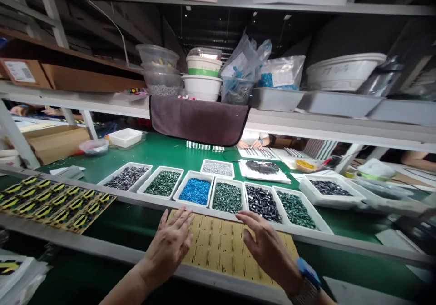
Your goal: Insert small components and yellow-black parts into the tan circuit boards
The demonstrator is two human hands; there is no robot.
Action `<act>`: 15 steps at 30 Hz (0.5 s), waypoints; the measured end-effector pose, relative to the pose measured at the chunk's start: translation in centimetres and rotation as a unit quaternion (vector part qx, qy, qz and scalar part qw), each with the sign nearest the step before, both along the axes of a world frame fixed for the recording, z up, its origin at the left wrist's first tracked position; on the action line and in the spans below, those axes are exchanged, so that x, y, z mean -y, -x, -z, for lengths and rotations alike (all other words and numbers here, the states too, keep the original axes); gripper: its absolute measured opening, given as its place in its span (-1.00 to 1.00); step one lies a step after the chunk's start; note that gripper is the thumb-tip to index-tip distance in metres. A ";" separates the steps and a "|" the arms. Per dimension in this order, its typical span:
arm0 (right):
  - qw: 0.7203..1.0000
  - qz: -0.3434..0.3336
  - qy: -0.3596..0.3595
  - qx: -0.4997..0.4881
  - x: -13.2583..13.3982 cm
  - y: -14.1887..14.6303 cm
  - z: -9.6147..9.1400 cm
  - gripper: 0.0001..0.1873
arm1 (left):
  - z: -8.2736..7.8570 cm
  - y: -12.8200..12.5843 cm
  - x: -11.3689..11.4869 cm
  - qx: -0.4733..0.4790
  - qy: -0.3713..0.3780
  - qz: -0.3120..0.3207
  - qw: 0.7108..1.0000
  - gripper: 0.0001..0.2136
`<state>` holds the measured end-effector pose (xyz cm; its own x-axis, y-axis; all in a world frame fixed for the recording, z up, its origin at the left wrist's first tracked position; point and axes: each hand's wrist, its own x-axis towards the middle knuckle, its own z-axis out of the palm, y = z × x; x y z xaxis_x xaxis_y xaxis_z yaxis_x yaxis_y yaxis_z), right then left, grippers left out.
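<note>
at the far left, black sheets printed with yellow arrow-like marks were laid flat, and a green tabletop was seen extending beyond them. the left hand was held open with the fingers spread, nothing being pinched, and its fingertips were brought to the far edge of a thin tan slotted board. whether contact was made could not be told. the board was placed just in front of a row of white plastic trays. it was judged to be light and stiff, though possibly fragile along its slots, so it would best be taken by its outer edges with both hands. blue plastic granules and dark green cylindrical pieces were held in the trays, while a co-worker's hands were seen across the tabletop. black cylindrical pieces filled the next tray. the right hand was also kept open, its fingers spread and curved over the board, with nothing pinched. a blue wristband was worn on that wrist.
</note>
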<state>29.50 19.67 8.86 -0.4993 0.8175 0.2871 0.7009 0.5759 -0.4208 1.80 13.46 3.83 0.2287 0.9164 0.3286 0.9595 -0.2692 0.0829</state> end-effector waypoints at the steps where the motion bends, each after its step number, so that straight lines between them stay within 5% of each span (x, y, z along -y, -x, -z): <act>1: 1.000 0.015 -0.004 -0.006 0.1 -1.2 0.1 -0.53 | -0.2 -0.4 -0.5 -0.006 0.008 0.006 1.000 -0.56; 9: 0.990 0.132 -0.032 -0.025 1.3 -10.6 1.6 -0.59 | 1.3 -1.8 -1.3 0.013 0.018 -0.041 0.999 -0.54; 15: 0.987 0.143 -0.074 0.016 3.7 -11.5 3.3 -0.55 | 2.2 0.2 0.0 0.051 -0.051 -0.086 0.994 -0.46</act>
<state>40.95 16.02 5.52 -0.2643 0.8771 0.4011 0.8554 0.4052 -0.3226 1.62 13.46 1.65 0.0330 0.9001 0.4345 0.9802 -0.1141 0.1620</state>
